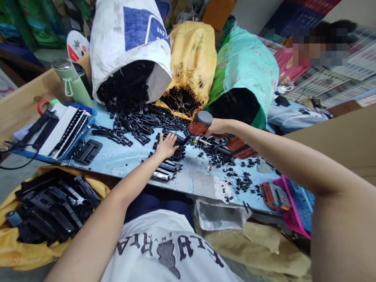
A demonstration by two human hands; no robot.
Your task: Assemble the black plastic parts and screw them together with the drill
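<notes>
My right hand point(216, 127) is wrapped round the handle of an orange and grey cordless drill point(198, 123). The drill's nose points left, down at the black parts. Spread out flat, my left hand point(167, 146) rests on a row of long black plastic parts point(166, 170) lying side by side on the light blue tabletop point(117, 158). Whatever lies under its palm is hidden. Small black pieces and screws point(239, 178) are scattered to the right of the drill. Beyond my left hand is a heap of black clip-like pieces point(138, 123).
Along the back, a white sack point(129, 43), a yellow sack point(192, 55) and a green sack point(249, 62) gape with black parts. A spare battery point(274, 196) lies by a pink basket point(293, 211). Lower left, a yellow bag point(96, 184) holds black parts. Another person point(296, 62) is at upper right.
</notes>
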